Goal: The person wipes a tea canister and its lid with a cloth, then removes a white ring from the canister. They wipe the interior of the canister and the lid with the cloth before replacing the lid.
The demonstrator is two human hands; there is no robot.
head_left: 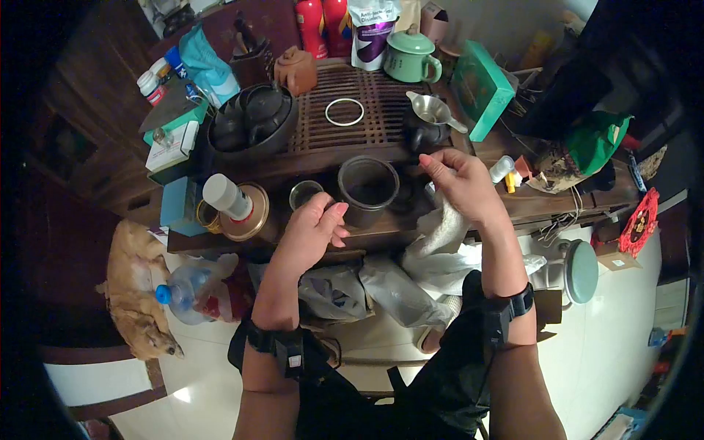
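Observation:
A dark round jar (369, 209) with an open top stands at the front of the wooden tea table. My left hand (308, 229) is at its left side, fingers curled together; whether they grip the jar's edge or something small is hidden. Behind those fingers sits a small glass cup (303, 193). To the right of the jar, my right hand (469, 183) has thumb and forefinger pressed together. A whitish cloth (444, 231) hangs from under its curled fingers. Just beyond it, a metal strainer (431, 108) rests on a dark pot (424, 135).
A white ring (345, 112) lies on the slatted tea tray (323, 82). Left are a dark bowl of teaware (253, 147) and a white-capped bottle (229, 196). A green lidded mug (409, 59) stands behind. A dog (138, 271) lies on the floor by a water bottle (189, 293).

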